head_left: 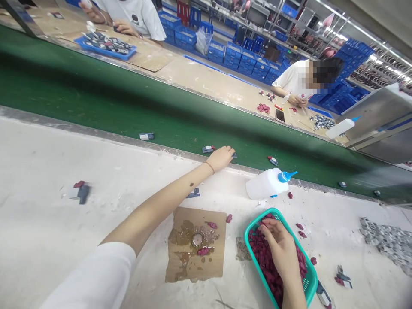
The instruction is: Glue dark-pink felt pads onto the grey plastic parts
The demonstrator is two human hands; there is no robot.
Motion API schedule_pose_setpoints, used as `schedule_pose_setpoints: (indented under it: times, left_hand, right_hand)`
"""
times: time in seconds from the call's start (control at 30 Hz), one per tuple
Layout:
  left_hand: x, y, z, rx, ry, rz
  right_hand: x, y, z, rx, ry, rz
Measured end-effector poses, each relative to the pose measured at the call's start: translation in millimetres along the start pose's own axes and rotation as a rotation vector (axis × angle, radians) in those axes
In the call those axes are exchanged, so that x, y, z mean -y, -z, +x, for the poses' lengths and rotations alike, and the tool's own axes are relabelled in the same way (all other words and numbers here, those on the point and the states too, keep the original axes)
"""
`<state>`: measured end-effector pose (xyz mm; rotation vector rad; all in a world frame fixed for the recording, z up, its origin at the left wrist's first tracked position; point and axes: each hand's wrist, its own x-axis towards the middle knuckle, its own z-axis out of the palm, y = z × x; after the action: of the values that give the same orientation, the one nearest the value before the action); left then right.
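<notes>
My left hand (221, 158) reaches across to the near edge of the green conveyor belt (180, 124). Its fingers are curled over a small grey plastic part (234, 155), which peeks out past the fingertips. A grey-and-white part with a red end (208, 149) lies on the belt beside that hand. My right hand (280, 242) is inside a teal basket (249, 240) full of small dark red plastic pieces (262, 251). Thumb and fingers are pinched together at the pile, apparently on one red piece (266, 219), partly hidden by the fingers.
A white glue bottle (267, 184) leans by the belt. Wet cardboard (215, 266) carries a round cap (197, 240) and red pieces. Grey parts (386, 240) are heaped at right; an assembled part (80, 192) lies left. Two people (135, 17) work across the belt.
</notes>
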<state>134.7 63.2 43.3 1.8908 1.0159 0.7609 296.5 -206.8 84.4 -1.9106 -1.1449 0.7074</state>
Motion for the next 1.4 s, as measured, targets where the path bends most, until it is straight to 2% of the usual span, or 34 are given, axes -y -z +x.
schedule_pose_setpoints:
  times: [0.13, 0.3, 0.4, 0.5, 0.6, 0.67, 0.73, 0.87, 1.03, 1.1, 1.17, 1.23, 1.3, 1.4]
  left_hand:
    - [-12, -0.4, -30, 0.033, 0.118, -0.256]
    - [-21, 23.8, -104, 0.155, 0.256, -0.581]
    - [-24, 41.0, -149, 0.139, 0.408, -0.786]
    - [-26, 51.9, -186, 0.052, 0.483, -0.784]
    - [-27, 56.0, -213, 0.015, 0.534, -0.865]
    - [-26, 56.0, -227, -0.015, 0.577, -0.941]
    - [-24, 54.8, -236, -0.034, 0.606, -1.001]
    - [-18, 50.1, -245, -0.057, 0.625, -1.092]
    - [-11, 42.1, -248, -0.084, 0.603, -1.11]
    - [-10, 40.0, -250, -0.081, 0.589, -1.102]
    - [-9, 38.4, -252, -0.085, 0.581, -1.09]
    - [-9, 37.0, -253, -0.107, 0.574, -1.078]
    - [-10, 34.8, -254, -0.134, 0.568, -1.075]
    - [-13, 29.8, -255, -0.134, 0.574, -1.099]
  right_hand:
    - [16, 3, -3, 0.033, -0.075, 0.266]
    - [36, -17, -18, 0.098, -0.049, 0.232]
    - [42, -43, -29, 0.225, 0.064, 0.115]
    - [42, -72, -33, 0.375, 0.215, -0.033]
    - [37, -95, -31, 0.462, 0.466, -0.21]
    - [33, -105, -27, 0.448, 0.661, -0.329]
    - [30, -109, -24, 0.403, 0.793, -0.431]
    - [30, -109, -25, 0.386, 0.895, -0.537]
    - [33, -112, -27, 0.37, 0.963, -0.55]
    - [32, -114, -27, 0.369, 0.948, -0.512]
    - [31, -114, -25, 0.399, 0.865, -0.429]
    - [30, -112, -24, 0.465, 0.683, -0.273]
    - [30, -111, -24, 0.491, 0.439, -0.074]
    - [33, -111, -24, 0.406, 0.172, 0.182]
